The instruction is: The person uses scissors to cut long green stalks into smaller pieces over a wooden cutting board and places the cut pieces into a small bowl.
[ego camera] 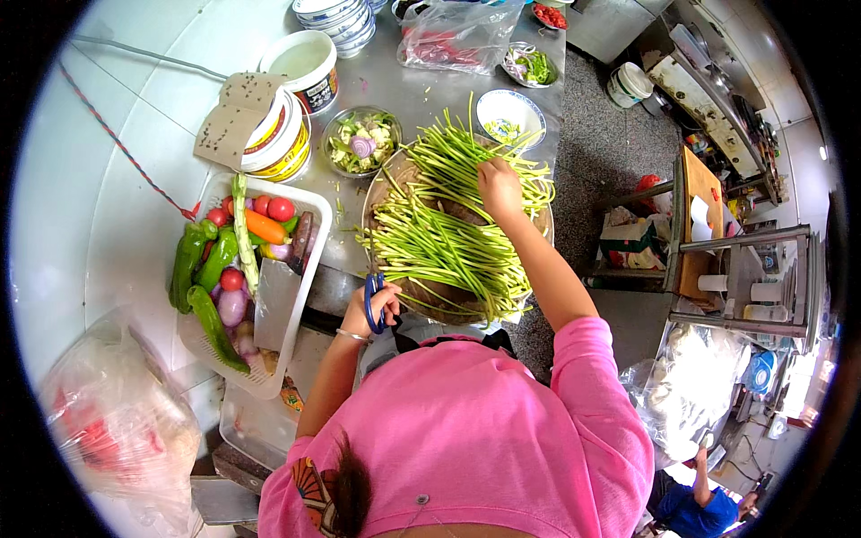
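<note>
Green garlic scapes (444, 249) lie in two loose heaps on a round wooden chopping board (444, 306). My left hand (373, 309), with a bracelet at the wrist, holds blue-handled scissors (370, 296) by the loops at the board's near left edge. The scissor blades point away from me along the board's left rim. My right hand (501, 191) reaches over the farther heap with its fingers curled down onto the stems; the fingertips are partly hidden. Just beyond it, a blue-and-white bowl (512, 107) contains small cut green pieces.
Left of the board stands a white plastic basket (323, 228) of vegetables, with a cleaver (277, 292) among them. A bowl of trimmings (363, 141), buckets (303, 67) and stacked bowls (336, 23) crowd the metal table's (403, 87) far left. At lower right is another person (699, 501).
</note>
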The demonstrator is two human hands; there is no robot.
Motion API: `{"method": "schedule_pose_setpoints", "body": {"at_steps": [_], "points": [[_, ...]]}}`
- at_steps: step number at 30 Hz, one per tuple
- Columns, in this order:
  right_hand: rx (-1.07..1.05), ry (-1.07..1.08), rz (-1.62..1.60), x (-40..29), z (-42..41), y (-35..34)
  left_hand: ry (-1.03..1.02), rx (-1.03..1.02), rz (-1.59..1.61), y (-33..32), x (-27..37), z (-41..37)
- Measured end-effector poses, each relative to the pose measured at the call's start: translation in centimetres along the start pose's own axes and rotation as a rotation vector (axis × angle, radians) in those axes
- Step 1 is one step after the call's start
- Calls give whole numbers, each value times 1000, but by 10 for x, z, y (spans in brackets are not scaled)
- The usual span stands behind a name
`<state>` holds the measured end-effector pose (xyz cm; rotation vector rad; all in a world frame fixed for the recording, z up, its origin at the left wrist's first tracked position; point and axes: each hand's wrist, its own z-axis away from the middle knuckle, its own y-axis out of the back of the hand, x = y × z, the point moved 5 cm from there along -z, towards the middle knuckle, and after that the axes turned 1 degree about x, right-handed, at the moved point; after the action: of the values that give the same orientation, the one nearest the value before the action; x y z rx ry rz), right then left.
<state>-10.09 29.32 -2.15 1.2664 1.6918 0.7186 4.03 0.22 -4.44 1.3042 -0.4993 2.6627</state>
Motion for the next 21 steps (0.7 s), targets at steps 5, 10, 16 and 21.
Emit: {"method": "schedule_pose_setpoints", "body": {"at_steps": [5, 10, 16, 21], "points": [[-92, -43, 186, 10, -19, -30, -45, -66, -86, -20, 14, -2], [20, -79, 10, 2, -22, -11, 64, -186, 7, -39, 17, -23], [92, 64, -112, -20, -24, 19, 70, -259, -47, -64, 31, -82], [98, 177, -246, -44, -42, 39, -5, -203, -122, -68, 49, -114]]}}
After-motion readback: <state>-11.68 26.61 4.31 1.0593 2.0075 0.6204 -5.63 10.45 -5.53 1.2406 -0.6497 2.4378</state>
